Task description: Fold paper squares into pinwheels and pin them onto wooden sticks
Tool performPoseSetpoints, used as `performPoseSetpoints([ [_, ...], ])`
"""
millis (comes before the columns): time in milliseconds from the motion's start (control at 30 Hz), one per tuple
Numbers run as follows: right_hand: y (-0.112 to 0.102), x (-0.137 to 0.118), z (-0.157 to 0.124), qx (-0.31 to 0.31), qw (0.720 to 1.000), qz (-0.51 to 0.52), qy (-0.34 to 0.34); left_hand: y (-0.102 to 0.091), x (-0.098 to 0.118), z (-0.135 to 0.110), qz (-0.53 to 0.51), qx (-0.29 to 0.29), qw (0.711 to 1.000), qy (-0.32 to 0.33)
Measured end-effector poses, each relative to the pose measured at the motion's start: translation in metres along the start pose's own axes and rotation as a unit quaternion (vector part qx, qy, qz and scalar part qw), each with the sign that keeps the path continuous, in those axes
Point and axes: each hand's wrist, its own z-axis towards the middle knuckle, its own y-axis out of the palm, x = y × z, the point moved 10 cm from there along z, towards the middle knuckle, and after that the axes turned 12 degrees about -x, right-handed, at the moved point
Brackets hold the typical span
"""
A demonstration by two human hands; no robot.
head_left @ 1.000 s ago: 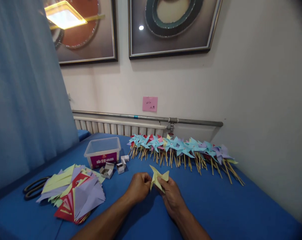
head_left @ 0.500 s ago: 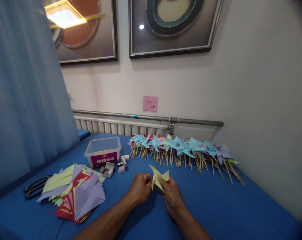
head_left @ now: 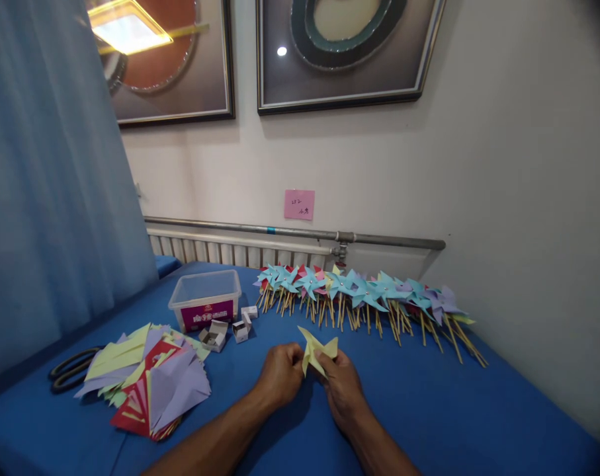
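Note:
A pale yellow paper pinwheel (head_left: 311, 349) with folded blades is held above the blue table. My right hand (head_left: 343, 387) grips it, the thumb pressed on its front near the middle and the fingers behind. On the pinwheel's left side, my left hand (head_left: 282, 371) is closed in a pinch near the edge of the paper. Whatever lies between those left fingertips is hidden from view. No stick shows on this pinwheel.
Finished pinwheels (head_left: 362, 291) on sticks lie in a row along the back. Left stand a clear plastic tub (head_left: 205, 291), small open boxes (head_left: 214, 337), a pile of coloured paper sheets (head_left: 178, 387) and black-handled scissors (head_left: 71, 370). A blue curtain (head_left: 56, 165) hangs at the left.

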Motion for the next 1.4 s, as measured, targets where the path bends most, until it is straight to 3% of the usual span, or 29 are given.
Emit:
performPoseSetpoints([
  [1400, 0.0055, -0.0034, -0.0021, -0.005, 1.000, 0.011, -0.003, 0.0008, -0.0003, 0.0011, 0.011, 0.010, 1.000, 0.025],
])
